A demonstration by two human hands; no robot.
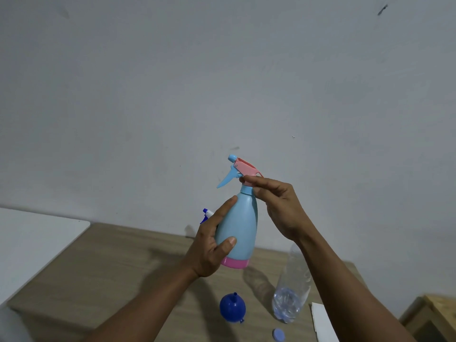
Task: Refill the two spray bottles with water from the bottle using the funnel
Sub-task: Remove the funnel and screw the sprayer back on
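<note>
Setting: pale grey wall (222,70) behind a wooden table (111,267), seen from above.
Spray bottle: light blue with a pink base (240,228), held upright in the air above the table and in front of the wall. Its pink and blue trigger head (243,169) is on the neck, nozzle pointing left.
Left hand: (209,248) grips the bottle's body from the left, thumb across the lower front, forefinger stretched up along the side.
Right hand: (281,208) pinches the neck just under the trigger head with thumb and forefinger, the other fingers loosely curled behind.
Second sprayer: only a blue and white nozzle (206,214) shows behind the left hand; its body is hidden.
Funnel: dark blue (232,307), lying wide mouth down on the table with its spout up, below the held bottle.
Water bottle: clear plastic (291,299), standing just right of the funnel with a little water at the bottom; its top is hidden behind the right forearm.
Cap: pale blue (278,334), flat on the table near the water bottle's base.
Edges: white surface (37,243) at the left, white sheet (323,322) at the table's right edge, wooden unit (436,314) in the lower right corner.
</note>
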